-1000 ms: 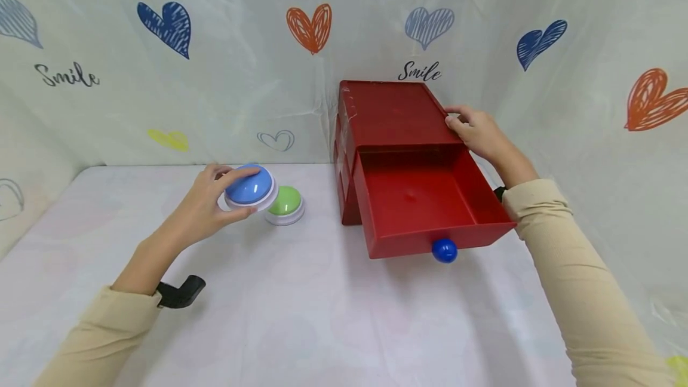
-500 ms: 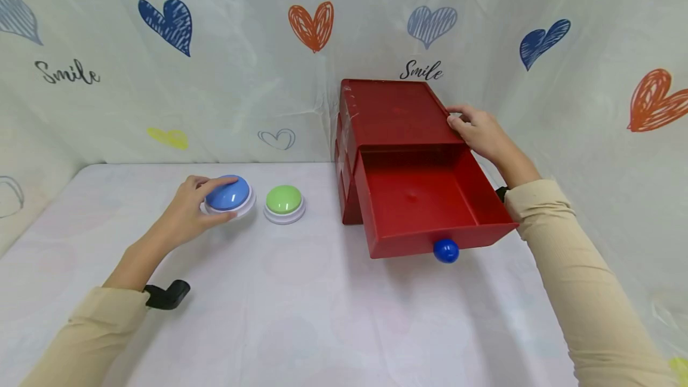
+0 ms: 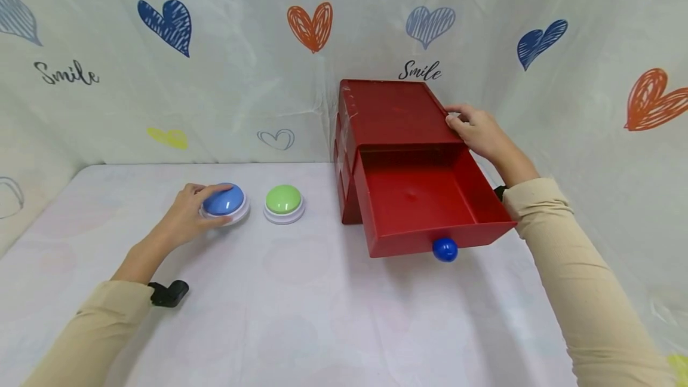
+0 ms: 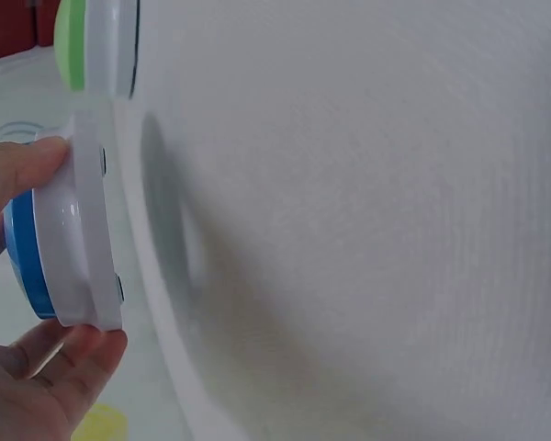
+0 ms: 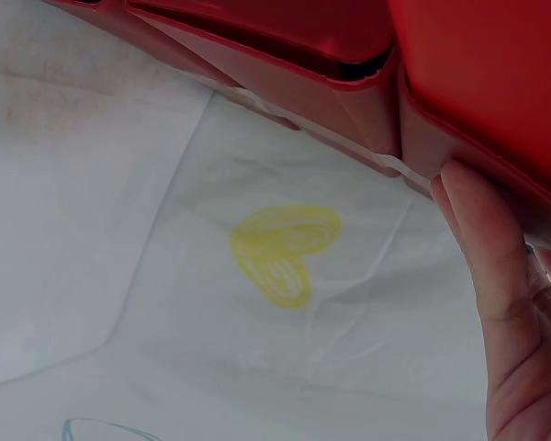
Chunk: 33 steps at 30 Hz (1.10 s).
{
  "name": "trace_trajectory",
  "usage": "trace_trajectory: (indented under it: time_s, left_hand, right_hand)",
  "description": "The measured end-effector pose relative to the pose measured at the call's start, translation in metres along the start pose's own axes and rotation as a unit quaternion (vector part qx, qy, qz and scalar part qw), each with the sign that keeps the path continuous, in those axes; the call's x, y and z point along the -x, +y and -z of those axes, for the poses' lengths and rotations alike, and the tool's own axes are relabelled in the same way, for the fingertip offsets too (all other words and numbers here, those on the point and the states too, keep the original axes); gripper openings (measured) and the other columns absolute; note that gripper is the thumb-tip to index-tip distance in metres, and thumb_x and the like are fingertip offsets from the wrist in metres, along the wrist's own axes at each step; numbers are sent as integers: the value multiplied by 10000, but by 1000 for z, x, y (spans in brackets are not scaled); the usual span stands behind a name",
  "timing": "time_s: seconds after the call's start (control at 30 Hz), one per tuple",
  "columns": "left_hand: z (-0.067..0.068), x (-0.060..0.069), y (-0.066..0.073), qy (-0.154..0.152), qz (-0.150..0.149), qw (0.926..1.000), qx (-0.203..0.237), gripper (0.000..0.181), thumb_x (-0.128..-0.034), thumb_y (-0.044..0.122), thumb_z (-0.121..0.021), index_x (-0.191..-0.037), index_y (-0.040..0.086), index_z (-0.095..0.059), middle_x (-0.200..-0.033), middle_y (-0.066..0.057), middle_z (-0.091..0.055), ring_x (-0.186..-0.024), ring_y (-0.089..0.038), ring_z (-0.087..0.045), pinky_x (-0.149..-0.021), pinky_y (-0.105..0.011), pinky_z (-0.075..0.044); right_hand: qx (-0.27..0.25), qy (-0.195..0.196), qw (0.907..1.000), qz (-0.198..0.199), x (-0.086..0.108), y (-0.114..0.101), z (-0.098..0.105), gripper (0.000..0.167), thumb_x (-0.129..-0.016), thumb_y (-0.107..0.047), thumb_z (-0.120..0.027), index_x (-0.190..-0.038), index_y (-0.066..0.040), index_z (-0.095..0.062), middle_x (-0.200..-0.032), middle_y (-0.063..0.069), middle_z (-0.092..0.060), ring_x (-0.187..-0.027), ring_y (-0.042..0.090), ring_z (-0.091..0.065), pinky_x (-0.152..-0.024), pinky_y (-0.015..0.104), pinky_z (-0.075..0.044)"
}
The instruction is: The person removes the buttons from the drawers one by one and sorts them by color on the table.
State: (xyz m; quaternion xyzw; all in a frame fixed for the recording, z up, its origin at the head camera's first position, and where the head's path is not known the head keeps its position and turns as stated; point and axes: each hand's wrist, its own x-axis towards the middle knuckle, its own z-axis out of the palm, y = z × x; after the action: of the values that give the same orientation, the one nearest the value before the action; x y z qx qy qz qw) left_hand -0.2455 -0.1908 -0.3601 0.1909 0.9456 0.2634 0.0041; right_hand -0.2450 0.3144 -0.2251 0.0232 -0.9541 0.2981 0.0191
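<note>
My left hand (image 3: 188,214) holds a blue push button (image 3: 224,200) by its white round base, thumb on one side and fingers on the other. In the left wrist view, the blue button's base (image 4: 73,230) is tilted on edge to the camera, with a gap between it and its shadow on the tabletop. A green push button (image 3: 283,200) with a white base stands just right of it. My right hand (image 3: 481,133) grips the upper right edge of a red drawer cabinet (image 3: 398,112); in the right wrist view the thumb (image 5: 482,216) presses against that edge.
The cabinet's top drawer (image 3: 419,196) is pulled out toward me, with nothing seen inside and a blue ball knob (image 3: 445,249) on its front. A white cloth (image 3: 301,315) covers the table. Behind hangs a white curtain (image 3: 231,76) printed with hearts.
My left hand has carried the blue button left, away from the green one, and lowered it toward the table. The right hand, cabinet and drawer stay as they were.
</note>
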Motion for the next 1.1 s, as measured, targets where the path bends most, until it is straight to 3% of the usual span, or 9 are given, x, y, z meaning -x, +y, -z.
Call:
trace_trajectory:
  time_s: [0.53,1.1]
  left_hand:
    - [-14,-10,-16,-232,-6,9997,51,649,-799,247,-727,-1346,66,-428,-1243,-395,-341,-1147,-529,-346,-902,-684,-339]
    - [-11,-10,-12,-573,158,9982,-76,679,-834,287,-683,-1389,64,-361,-1285,-407,-316,-1176,-556,-327,-923,-702,-319]
  right_hand:
    - [3,18,10000,53,-2,1,0,501,-997,-332,-330,-1430,-80,-329,-1326,264,-443,-1170,404,-448,-1009,569,-365]
    - [1,35,10000,21,0,2,0,504,-997,-332,-326,-1435,-81,-321,-1318,262,-446,-1138,402,-472,-994,568,-381]
